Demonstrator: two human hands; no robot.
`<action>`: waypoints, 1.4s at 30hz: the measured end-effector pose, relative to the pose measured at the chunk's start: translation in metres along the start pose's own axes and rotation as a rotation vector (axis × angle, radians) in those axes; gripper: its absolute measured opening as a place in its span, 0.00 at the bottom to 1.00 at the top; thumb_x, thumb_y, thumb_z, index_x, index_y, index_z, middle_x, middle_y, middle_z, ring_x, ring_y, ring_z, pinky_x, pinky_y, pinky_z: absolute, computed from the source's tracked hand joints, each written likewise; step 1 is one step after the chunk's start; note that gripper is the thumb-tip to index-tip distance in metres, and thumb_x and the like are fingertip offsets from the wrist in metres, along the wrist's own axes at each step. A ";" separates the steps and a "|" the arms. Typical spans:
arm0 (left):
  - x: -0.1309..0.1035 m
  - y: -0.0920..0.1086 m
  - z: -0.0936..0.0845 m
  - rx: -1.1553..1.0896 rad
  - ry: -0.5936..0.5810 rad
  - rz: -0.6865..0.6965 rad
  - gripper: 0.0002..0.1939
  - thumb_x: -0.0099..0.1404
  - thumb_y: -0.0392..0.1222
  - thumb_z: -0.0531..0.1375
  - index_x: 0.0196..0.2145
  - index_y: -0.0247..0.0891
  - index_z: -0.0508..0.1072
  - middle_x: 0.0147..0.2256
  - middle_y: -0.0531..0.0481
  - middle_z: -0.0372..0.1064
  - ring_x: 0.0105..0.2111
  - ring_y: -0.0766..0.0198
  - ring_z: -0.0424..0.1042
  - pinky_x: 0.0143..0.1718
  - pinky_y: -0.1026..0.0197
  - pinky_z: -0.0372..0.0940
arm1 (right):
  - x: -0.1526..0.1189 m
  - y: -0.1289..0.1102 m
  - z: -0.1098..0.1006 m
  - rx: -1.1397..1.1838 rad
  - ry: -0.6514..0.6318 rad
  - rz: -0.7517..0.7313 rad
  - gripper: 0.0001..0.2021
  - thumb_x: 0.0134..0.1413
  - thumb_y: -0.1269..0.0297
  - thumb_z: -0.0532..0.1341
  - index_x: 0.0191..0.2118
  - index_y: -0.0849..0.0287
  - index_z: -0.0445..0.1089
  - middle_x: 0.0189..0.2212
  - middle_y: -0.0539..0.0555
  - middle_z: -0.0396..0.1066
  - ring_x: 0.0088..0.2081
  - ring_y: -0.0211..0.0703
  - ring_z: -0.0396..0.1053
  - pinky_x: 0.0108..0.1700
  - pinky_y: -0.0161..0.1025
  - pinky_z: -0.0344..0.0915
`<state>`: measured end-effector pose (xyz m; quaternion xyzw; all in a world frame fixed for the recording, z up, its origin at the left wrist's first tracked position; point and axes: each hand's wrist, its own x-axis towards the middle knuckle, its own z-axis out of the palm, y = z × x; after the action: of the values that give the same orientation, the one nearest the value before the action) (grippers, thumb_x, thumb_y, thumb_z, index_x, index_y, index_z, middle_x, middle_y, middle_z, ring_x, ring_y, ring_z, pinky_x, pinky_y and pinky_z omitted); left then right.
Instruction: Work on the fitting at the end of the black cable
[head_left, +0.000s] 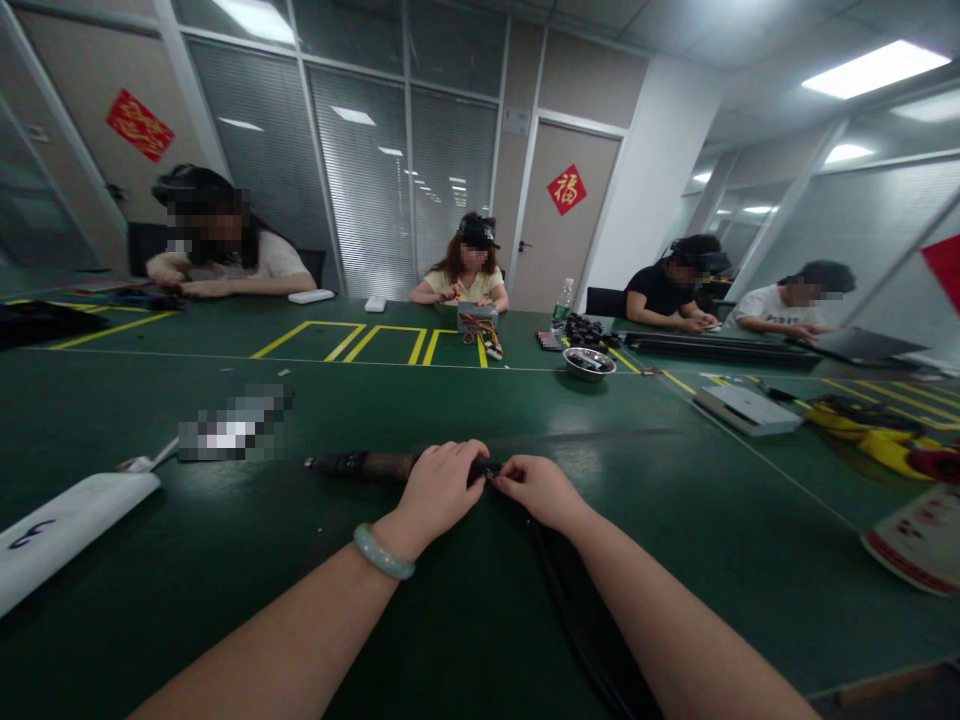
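Note:
A dark cylindrical tool with a brown middle, which looks like an electric screwdriver point(367, 466), lies across the green table, its narrow tip pointing left. My left hand point(446, 480) is closed around its rear end, with a pale green bangle point(383, 552) on the wrist. Right beside it, my right hand point(540, 490) pinches at the tool's back end, where a tiny metallic bit shows between the fingertips. What exactly is pinched is too small to make out. From beneath my right hand a black cable point(559, 590) runs down toward the table's near edge.
A white power strip point(82, 525) and a blurred-out phone point(236, 425) lie at left. Ahead are a metal bowl point(589, 364), a bottle point(562, 306) and a wired metal box point(478, 317). A white box point(748, 409) and a canister point(919, 535) stand right. Several people sit opposite.

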<state>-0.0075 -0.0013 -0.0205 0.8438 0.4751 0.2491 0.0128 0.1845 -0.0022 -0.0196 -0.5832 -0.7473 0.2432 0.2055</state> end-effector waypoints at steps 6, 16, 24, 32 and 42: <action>0.000 -0.001 -0.001 -0.015 -0.040 0.042 0.07 0.63 0.38 0.57 0.40 0.43 0.70 0.41 0.52 0.70 0.42 0.58 0.68 0.43 0.54 0.60 | 0.000 -0.001 0.000 0.022 -0.009 -0.005 0.11 0.54 0.56 0.61 0.34 0.57 0.75 0.29 0.50 0.75 0.30 0.38 0.69 0.29 0.32 0.57; 0.000 0.001 -0.005 -0.018 -0.042 0.033 0.07 0.64 0.39 0.56 0.40 0.43 0.69 0.41 0.51 0.70 0.42 0.58 0.68 0.44 0.54 0.61 | 0.000 -0.002 -0.001 0.011 -0.008 -0.005 0.10 0.55 0.57 0.60 0.34 0.57 0.75 0.29 0.50 0.74 0.30 0.38 0.69 0.29 0.32 0.56; 0.000 0.001 -0.004 -0.004 -0.031 0.030 0.07 0.63 0.39 0.57 0.40 0.43 0.70 0.40 0.51 0.70 0.41 0.58 0.68 0.43 0.54 0.61 | 0.001 -0.001 0.001 0.008 0.001 -0.013 0.10 0.55 0.57 0.60 0.33 0.57 0.75 0.28 0.50 0.74 0.29 0.38 0.69 0.29 0.32 0.56; 0.001 0.001 -0.004 -0.004 -0.030 0.040 0.06 0.63 0.38 0.56 0.39 0.42 0.70 0.40 0.51 0.70 0.41 0.57 0.68 0.42 0.54 0.61 | 0.000 0.000 0.001 0.013 0.004 -0.018 0.10 0.54 0.57 0.61 0.33 0.57 0.75 0.29 0.50 0.75 0.30 0.39 0.70 0.29 0.32 0.57; 0.000 0.002 -0.004 -0.015 -0.027 0.029 0.06 0.63 0.39 0.57 0.39 0.43 0.68 0.39 0.52 0.70 0.40 0.58 0.68 0.41 0.54 0.60 | 0.001 0.002 0.002 0.023 0.000 -0.017 0.10 0.55 0.57 0.60 0.33 0.57 0.74 0.28 0.49 0.74 0.29 0.37 0.68 0.28 0.32 0.56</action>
<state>-0.0079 -0.0029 -0.0164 0.8539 0.4605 0.2413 0.0220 0.1850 -0.0011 -0.0223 -0.5746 -0.7494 0.2499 0.2141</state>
